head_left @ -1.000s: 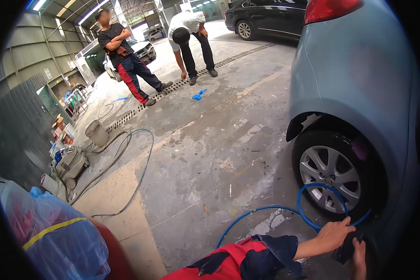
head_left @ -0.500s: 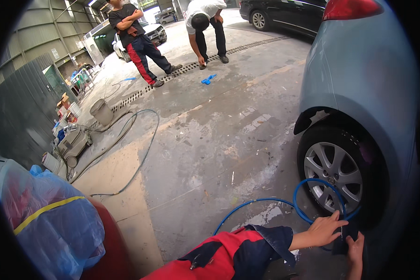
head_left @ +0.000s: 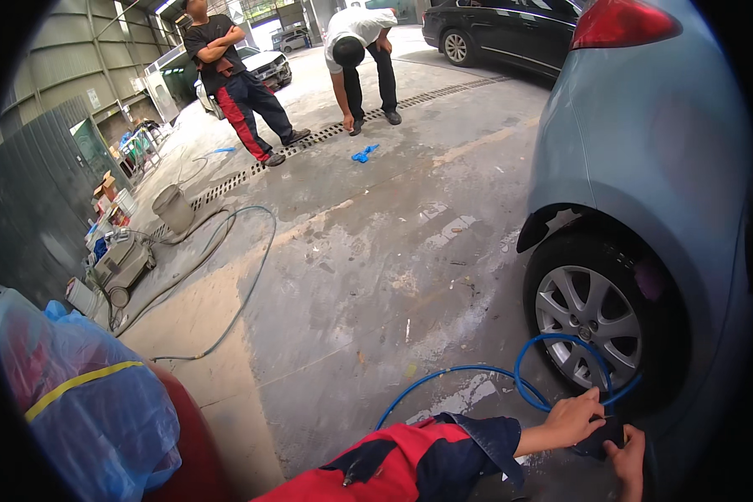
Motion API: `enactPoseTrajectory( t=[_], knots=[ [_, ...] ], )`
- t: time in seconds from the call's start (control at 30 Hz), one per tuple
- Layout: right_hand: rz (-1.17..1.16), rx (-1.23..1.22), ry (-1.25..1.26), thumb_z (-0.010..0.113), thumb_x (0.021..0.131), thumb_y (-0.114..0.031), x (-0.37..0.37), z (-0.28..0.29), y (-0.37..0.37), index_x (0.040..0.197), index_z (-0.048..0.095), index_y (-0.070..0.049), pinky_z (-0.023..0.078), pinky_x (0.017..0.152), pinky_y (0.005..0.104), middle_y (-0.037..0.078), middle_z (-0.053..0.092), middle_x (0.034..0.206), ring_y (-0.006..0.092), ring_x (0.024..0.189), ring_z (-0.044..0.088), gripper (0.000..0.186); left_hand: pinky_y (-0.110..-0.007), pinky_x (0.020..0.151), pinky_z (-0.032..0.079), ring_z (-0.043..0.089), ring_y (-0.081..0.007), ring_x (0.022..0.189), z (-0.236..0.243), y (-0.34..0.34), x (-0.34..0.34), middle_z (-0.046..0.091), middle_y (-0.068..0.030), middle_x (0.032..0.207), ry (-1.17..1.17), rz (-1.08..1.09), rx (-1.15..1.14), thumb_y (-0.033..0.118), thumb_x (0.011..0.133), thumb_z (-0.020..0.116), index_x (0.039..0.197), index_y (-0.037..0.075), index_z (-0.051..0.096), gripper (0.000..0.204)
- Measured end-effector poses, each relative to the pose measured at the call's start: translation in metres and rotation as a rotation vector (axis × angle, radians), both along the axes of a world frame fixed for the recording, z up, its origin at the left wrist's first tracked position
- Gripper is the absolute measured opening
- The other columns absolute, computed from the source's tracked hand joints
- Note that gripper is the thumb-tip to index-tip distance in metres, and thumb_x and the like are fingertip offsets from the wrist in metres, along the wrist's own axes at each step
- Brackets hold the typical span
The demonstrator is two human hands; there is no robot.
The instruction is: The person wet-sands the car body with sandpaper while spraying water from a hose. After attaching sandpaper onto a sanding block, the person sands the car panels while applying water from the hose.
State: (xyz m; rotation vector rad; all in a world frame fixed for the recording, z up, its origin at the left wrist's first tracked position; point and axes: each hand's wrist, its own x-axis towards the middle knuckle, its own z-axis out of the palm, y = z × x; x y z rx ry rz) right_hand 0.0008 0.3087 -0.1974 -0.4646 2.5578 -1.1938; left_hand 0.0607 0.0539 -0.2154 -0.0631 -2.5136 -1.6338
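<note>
At the lower right, beside the wheel (head_left: pixel 590 322) of a light blue car (head_left: pixel 644 142), both my hands are on a dark, flat-looking piece (head_left: pixel 596 440) whose kind I cannot make out. My left hand (head_left: pixel 567 421) comes in from the left in a red and navy sleeve, its fingers bent over the top of the piece. From below, my right hand (head_left: pixel 629 457) grips its right side with the thumb up. A blue hose (head_left: pixel 443 370) runs along the floor and loops in front of the wheel, just behind my left hand.
A red car part under plastic film (head_left: pixel 84 402) stands at lower left. Grey hoses (head_left: pixel 247 293), a machine (head_left: pixel 121 269) and a bucket (head_left: pixel 173 209) lie beyond it. Two people (head_left: pixel 238 79) (head_left: pixel 364 67) stand near a floor drain (head_left: pixel 226 188); a black car (head_left: pixel 502 38) is behind.
My left hand's fingers have gone from stretched out to bent over the dark piece. My right hand has closed in on it from the right. The whole view has shifted slightly.
</note>
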Motion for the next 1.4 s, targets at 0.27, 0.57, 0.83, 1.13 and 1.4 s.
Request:
enactPoseTrajectory(
  t=[0.27, 0.57, 0.83, 1.13, 1.4],
  knots=[
    [-0.226, -0.629, -0.207, 0.075, 0.097, -0.013, -0.003, 0.026, 0.003, 0.105, 0.064, -0.005, 0.055, 0.086, 0.0286, 0.001, 0.068, 0.096, 0.0125, 0.090, 0.067, 0.016, -0.051, 0.080, 0.054, 0.071, -0.0377, 0.102, -0.001, 0.002, 0.004, 0.064, -0.0138, 0.109, -0.175, -0.100, -0.073, 0.037, 0.096, 0.076, 0.094, 0.000, 0.069, 0.038],
    [-0.110, -0.478, -0.212, 0.080, 0.093, -0.024, 0.012, 0.014, -0.019, 0.152, 0.044, 0.003, 0.048, 0.110, 0.0386, 0.013, 0.062, 0.138, 0.0235, 0.126, 0.062, 0.074, -0.051, 0.079, 0.053, 0.069, -0.0403, 0.100, -0.014, 0.005, -0.003, 0.065, -0.0152, 0.103, -0.209, -0.091, 0.132, 0.042, 0.103, 0.067, 0.087, -0.001, 0.065, 0.046],
    [-0.027, -0.829, -0.349, 0.064, 0.104, -0.023, 0.008, 0.047, -0.033, 0.170, 0.029, -0.008, 0.056, 0.106, 0.0457, 0.020, 0.059, 0.150, 0.0310, 0.125, 0.067, 0.076, -0.041, 0.087, 0.054, 0.069, -0.0310, 0.102, -0.003, -0.012, 0.006, 0.066, -0.0122, 0.101, -0.244, -0.366, 0.009, 0.048, 0.097, 0.073, 0.116, 0.009, 0.078, 0.044],
    [-0.284, -1.002, -0.160, 0.038, 0.102, 0.006, -0.005, 0.113, 0.024, 0.140, 0.061, 0.003, 0.058, 0.108, 0.0444, 0.030, 0.066, 0.139, 0.0353, 0.128, 0.069, 0.045, -0.042, 0.069, 0.059, 0.075, -0.0350, 0.087, 0.087, -0.040, 0.016, 0.071, -0.0091, 0.131, 0.349, -0.282, -0.263, -0.003, 0.095, 0.061, 0.153, 0.027, 0.060, 0.065],
    [-0.363, -0.813, 0.110, 0.042, 0.113, -0.012, 0.007, 0.150, 0.024, 0.158, 0.048, 0.002, 0.049, 0.116, 0.0419, 0.023, 0.065, 0.145, 0.0310, 0.135, 0.064, 0.048, -0.031, 0.062, 0.053, 0.070, -0.0232, 0.071, 0.175, -0.060, -0.033, 0.077, -0.0159, 0.101, 0.848, 0.139, -0.090, -0.007, 0.095, 0.070, 0.133, -0.001, 0.071, 0.038]
  ],
)
